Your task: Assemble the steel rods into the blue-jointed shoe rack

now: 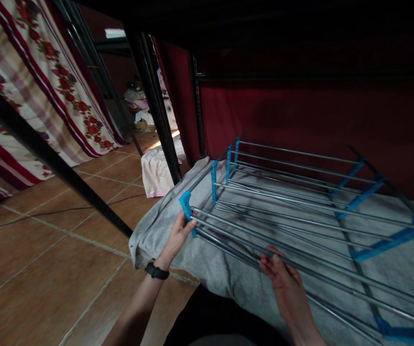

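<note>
A rack of thin metal tubes (322, 204) with blue plastic brackets lies across a grey blanket (207, 266). My left hand (180, 230), with a black band on the wrist, is closed on the blue bracket (184, 204) at the rack's near left corner. Its thumb lies by the tube ends. Farther right, my right hand (286, 278) has its fingers curled around a front metal tube (250, 259), partly hidden by the tubes. More blue brackets (367, 247) join the tubes on the right side, which runs out of view.
Dark metal posts (162, 110) and a dark frame overhead surround the blanket. A maroon cloth (300, 115) hangs behind. To the left are a floral curtain (59, 81), a tiled floor (48, 259), a black cable (84, 208) and a striped cloth (158, 173).
</note>
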Motion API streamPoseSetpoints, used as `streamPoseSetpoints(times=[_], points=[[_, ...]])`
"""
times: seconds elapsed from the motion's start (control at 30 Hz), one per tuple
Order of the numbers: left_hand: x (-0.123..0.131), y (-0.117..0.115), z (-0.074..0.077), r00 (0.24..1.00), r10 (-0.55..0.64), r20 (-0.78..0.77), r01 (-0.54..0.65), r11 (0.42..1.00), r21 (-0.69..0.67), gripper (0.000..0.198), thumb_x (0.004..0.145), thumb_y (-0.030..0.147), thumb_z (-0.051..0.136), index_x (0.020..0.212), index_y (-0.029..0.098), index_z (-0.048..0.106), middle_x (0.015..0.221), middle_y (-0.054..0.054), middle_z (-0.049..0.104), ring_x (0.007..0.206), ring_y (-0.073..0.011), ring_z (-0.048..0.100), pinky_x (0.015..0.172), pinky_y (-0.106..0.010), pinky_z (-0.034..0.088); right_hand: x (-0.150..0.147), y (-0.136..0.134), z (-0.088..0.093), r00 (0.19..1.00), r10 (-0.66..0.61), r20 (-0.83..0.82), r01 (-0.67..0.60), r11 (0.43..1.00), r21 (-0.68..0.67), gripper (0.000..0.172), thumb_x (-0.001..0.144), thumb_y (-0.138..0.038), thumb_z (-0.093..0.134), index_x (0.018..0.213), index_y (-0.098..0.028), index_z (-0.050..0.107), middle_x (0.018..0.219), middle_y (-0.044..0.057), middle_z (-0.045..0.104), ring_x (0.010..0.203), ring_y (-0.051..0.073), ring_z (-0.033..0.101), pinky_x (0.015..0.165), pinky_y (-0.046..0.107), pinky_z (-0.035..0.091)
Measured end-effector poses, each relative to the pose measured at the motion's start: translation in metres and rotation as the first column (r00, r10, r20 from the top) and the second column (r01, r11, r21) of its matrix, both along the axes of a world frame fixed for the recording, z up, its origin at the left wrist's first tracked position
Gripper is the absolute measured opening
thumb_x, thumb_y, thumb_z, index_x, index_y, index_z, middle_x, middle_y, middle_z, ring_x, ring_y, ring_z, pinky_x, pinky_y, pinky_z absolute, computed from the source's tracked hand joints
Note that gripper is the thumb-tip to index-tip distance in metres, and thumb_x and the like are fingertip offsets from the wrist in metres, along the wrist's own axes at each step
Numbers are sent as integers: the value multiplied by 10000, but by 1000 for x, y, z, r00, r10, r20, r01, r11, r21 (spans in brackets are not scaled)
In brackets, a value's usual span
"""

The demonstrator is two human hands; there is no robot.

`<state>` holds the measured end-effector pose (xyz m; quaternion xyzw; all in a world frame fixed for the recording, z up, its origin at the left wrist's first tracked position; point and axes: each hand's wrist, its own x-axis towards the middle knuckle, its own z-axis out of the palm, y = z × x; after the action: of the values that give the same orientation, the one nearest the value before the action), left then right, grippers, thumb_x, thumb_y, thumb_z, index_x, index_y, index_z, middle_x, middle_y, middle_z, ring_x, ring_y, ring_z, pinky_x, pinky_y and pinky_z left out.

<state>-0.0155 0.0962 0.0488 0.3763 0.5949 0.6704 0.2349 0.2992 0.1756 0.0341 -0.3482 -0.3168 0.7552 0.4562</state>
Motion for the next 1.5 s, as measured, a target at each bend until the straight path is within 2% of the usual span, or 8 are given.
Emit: streamPoseSetpoints(times=[0.3, 0.57, 0.9, 1.1, 1.2, 1.5], points=[[4, 3, -8, 999, 36, 12, -36, 999, -25, 435, 837, 445, 692, 1208, 247, 582, 1045, -11, 609, 990, -186, 554, 964, -318, 438, 2, 3, 5, 1000, -28, 4, 28, 999, 19, 310, 702, -414, 858, 933, -220, 789, 888, 68, 778, 814, 182, 734, 776, 295, 615], [7, 2, -8, 997, -45, 58, 44, 999, 4, 387, 821, 405, 724, 1138, 237, 579, 1004, -6, 589, 954, -178, 554, 927, -312, 460, 6, 2, -1, 1000, -9, 13, 9, 999, 35, 294, 711, -402, 854, 933, -222, 787, 875, 65, 778, 846, 190, 737, 782, 290, 613], [7, 4, -12, 1000, 6, -27, -7, 1000, -30, 377, 841, 477, 674, 1131, 255, 580, 1007, -5, 578, 978, -193, 544, 954, -331, 453, 10, 3, -2, 999, 6, 41, -8, 1000, 28, 321, 720, -420, 846, 965, -223, 783, 892, 69, 778, 831, 174, 732, 801, 283, 598], [10, 5, -12, 1000, 24, -3, -25, 999, -22, 433, 835, 503, 681, 1175, 259, 568, 1028, -3, 570, 998, -193, 530, 973, -328, 436, 9, 4, 2, 999, 1, 44, -3, 999, 49, 314, 718, -430, 844, 957, -235, 784, 897, 59, 778, 842, 186, 728, 816, 314, 595], [12, 7, -13, 998, 52, -29, -53, 998, -17, 429, 831, 520, 683, 1144, 249, 573, 982, -3, 562, 961, -192, 529, 939, -320, 446, 9, 4, 1, 999, 11, 51, -14, 999, 46, 328, 719, -437, 843, 966, -228, 783, 885, 67, 778, 839, 185, 728, 806, 303, 592], [16, 9, -14, 994, 88, -58, -89, 996, -27, 440, 851, 524, 663, 1170, 242, 555, 1002, -10, 548, 993, -195, 513, 962, -328, 438, 12, 6, -3, 999, 2, 44, -4, 999, 32, 324, 707, -431, 852, 944, -220, 786, 879, 67, 777, 845, 191, 730, 832, 326, 594]])
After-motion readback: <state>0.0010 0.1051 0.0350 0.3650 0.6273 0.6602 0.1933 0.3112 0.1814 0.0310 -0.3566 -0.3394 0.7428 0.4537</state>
